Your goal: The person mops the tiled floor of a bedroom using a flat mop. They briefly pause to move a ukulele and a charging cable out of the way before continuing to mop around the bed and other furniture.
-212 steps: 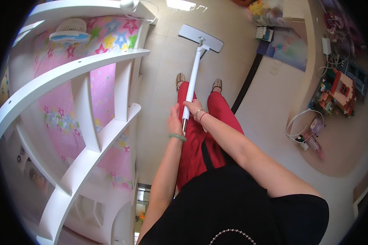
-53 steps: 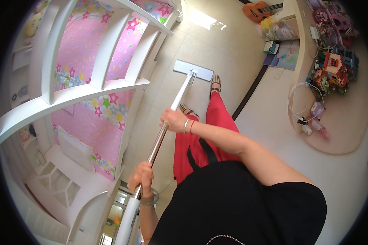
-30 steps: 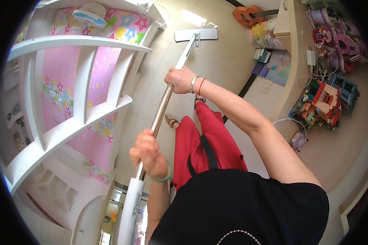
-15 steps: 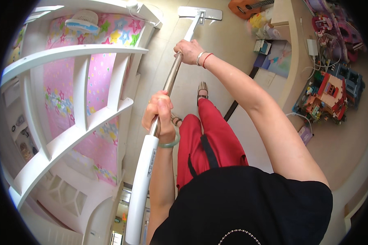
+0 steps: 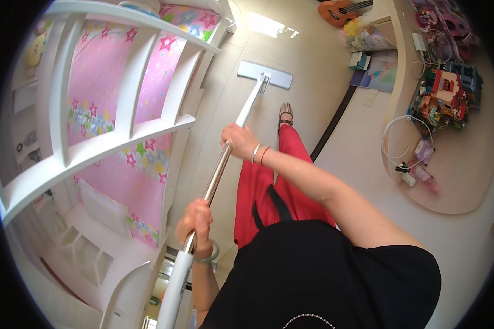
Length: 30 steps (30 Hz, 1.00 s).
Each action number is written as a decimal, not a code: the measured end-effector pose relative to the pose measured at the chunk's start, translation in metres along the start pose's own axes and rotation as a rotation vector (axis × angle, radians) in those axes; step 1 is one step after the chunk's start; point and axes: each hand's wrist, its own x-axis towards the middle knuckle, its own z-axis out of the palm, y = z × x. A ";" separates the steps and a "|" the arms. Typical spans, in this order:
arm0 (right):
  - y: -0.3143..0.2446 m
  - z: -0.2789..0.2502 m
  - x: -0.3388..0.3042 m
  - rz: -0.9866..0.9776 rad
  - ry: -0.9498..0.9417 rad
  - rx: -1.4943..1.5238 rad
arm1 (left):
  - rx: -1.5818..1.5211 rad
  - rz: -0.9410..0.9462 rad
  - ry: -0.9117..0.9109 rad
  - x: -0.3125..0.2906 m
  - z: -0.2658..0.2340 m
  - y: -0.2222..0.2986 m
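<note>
Your left hand (image 5: pixel 195 222) curls round the mop (image 5: pixel 218 174) near its white sleeve (image 5: pixel 175 288); your right hand (image 5: pixel 239 141) wraps it nearer its flat head (image 5: pixel 280 80), spaced apart probably for leverage.

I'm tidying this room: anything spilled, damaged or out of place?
No spill or damage stands out; the bright floor patch looks like reflected light. Only the white cable seems untidy, loosely looped at the desk's edge.
</note>
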 end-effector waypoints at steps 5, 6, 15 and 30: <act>-0.060 0.049 -0.032 -0.030 -0.179 0.080 | -0.024 -0.050 0.131 -0.063 -0.055 0.007; -0.063 0.052 -0.035 -0.054 -0.228 0.084 | -0.036 -0.058 0.190 -0.072 -0.057 0.002; 0.048 -0.028 0.007 -0.124 -0.224 -0.131 | -0.233 0.040 0.236 -0.017 0.030 -0.061; 0.211 -0.198 0.012 0.260 0.050 -0.261 | -0.314 0.159 -0.064 0.115 0.222 -0.087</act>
